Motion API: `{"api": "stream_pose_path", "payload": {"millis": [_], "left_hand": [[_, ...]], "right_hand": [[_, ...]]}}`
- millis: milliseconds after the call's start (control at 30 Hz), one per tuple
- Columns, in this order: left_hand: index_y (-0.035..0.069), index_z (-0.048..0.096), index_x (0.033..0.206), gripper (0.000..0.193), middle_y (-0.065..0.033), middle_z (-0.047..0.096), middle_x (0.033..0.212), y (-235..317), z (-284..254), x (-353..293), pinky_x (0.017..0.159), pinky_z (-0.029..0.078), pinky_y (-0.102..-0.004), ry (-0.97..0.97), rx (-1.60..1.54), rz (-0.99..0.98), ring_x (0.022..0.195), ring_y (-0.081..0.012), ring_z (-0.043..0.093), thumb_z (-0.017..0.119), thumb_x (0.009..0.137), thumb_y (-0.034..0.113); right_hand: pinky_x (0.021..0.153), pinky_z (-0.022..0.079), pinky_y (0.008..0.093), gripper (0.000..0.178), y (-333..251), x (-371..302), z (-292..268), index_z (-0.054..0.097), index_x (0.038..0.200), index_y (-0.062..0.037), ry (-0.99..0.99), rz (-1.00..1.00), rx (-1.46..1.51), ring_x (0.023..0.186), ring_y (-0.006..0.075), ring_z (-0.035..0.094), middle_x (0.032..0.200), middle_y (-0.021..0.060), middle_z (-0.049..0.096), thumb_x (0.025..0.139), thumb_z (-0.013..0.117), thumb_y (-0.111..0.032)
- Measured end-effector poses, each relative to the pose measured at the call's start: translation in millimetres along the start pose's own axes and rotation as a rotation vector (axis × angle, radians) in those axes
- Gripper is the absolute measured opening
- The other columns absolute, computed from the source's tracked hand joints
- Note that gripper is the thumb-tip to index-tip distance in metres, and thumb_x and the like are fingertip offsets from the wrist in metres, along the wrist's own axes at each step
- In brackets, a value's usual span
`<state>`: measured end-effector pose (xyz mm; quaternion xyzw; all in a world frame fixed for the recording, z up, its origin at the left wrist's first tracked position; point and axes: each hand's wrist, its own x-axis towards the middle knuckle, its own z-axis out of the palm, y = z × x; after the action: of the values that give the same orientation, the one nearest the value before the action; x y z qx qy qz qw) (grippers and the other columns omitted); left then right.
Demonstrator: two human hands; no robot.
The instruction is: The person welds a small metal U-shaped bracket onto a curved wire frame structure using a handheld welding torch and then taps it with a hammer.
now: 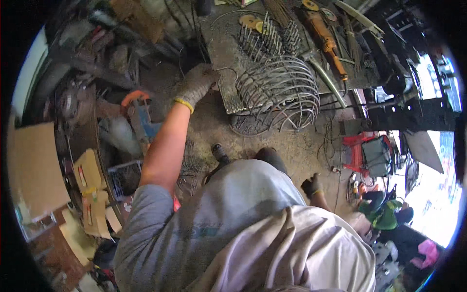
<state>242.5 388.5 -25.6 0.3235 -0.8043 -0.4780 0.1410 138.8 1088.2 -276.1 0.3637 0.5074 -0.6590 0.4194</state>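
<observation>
My left hand (197, 86), in a grey knit glove with a yellow cuff, is at the left edge of the metal workbench (221, 41). Its fingers look closed around the end of a thin bent metal rod (228, 69) that curves over the bench corner. Just right of it, a round cage of curved metal rods (279, 87) rests at the bench's near edge, partly overhanging. My right hand (312, 186), in a dark glove, hangs low by my right side, away from the bench. Its fingers appear loosely apart, with nothing seen in them.
Behind the cage stand rows of upright metal pins (270, 39). An orange angle grinder (323, 36) and a hammer (325, 78) lie to their right. A red crate (357, 153) is on the floor at right, near a person in green (386, 214). Cardboard (41, 170) leans at left.
</observation>
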Motion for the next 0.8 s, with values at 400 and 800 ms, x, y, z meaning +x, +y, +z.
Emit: {"api": "stream_pose_path", "payload": {"millis": [400,800], "left_hand": [[0.005,0.064,0.121,0.039,-0.0176,0.068,0.112,30.9,-27.2,7.6,0.088,0.052,-0.0401,-0.037,0.328,0.294,0.1,-0.0314,0.068,0.067,0.088,0.026],[0.004,0.065,0.12,0.032,-0.0208,0.068,0.112,51.7,-65.0,55.6,0.089,0.052,-0.0419,-0.279,0.331,0.586,0.104,-0.0369,0.066,0.061,0.093,0.02]], "right_hand": [[0.05,0.04,0.0371,0.039,102.8,-44.5,133.6,0.052,0.099,-0.0163,0.223,-0.029,0.062,0.052,0.0193,0.045,0.057,0.0013,0.037,0.098,0.047,-0.055],[0.052,0.038,0.0394,0.031,116.0,-24.9,260.5,0.053,0.101,-0.0206,0.27,-0.09,0.087,0.057,0.0214,0.044,0.065,0.0019,0.04,0.099,0.049,-0.051]]}}
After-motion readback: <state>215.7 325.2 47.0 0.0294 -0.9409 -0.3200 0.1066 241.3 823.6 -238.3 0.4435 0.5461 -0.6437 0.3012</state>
